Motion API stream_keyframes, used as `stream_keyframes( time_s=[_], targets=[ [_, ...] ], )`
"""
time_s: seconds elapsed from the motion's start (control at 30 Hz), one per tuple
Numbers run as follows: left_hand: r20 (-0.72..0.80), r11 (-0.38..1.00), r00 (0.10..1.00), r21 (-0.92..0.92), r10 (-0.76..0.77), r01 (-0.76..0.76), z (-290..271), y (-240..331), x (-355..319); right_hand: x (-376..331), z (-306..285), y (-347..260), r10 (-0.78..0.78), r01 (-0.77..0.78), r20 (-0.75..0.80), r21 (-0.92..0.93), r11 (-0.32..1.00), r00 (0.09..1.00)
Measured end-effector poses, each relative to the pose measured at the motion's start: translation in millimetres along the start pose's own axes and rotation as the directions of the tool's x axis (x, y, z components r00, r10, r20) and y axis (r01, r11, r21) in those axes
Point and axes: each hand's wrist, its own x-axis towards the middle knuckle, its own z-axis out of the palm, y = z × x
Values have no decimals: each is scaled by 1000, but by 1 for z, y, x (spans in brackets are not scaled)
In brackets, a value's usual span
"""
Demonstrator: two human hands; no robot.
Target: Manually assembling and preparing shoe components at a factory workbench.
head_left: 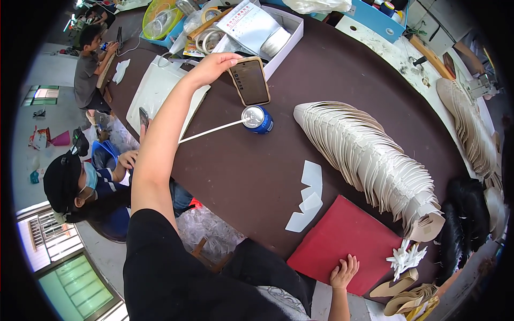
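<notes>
Left hand [214, 65] reaches far out over the dark brown table [342, 69], arm nearly straight, fingers curled round the top edge of a smartphone [250, 81] in a tan case; screen faces up, phone tilted, its lower end hanging just above a blue drink can [257, 119]. Right hand [343, 272] rests low at the near edge, fingers spread flat on a red sheet [342, 243], not pinching anything. Can stands upright with a long white straw [211, 131] slanting out toward the person. Risk, as I judge it: grip is on one end only at full reach, so the phone could slip or swing down and knock the can over, spilling toward the white cut pieces [308, 195] and the long fanned stack of cream card shapes [369, 155] just beside it. Beyond the phone, an open white box [286, 32] of tape rolls and papers. Seated person in a cap [61, 182] at lower left, another farther off.
</notes>
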Motion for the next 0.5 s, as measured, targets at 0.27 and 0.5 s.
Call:
stream_keyframes(
  time_s=[0.27, 0.5],
  targets=[
    [200, 977, 979, 203, 29, -71, -25, 15, 15, -6, -5, 5, 1, -1, 8, -15, 1000, 1000],
    [-56, 987, 990, 110, 127, -120, 2, 9, 8, -3, -6, 5, 2, -2, -12, 1, 1000, 1000]
  ],
)
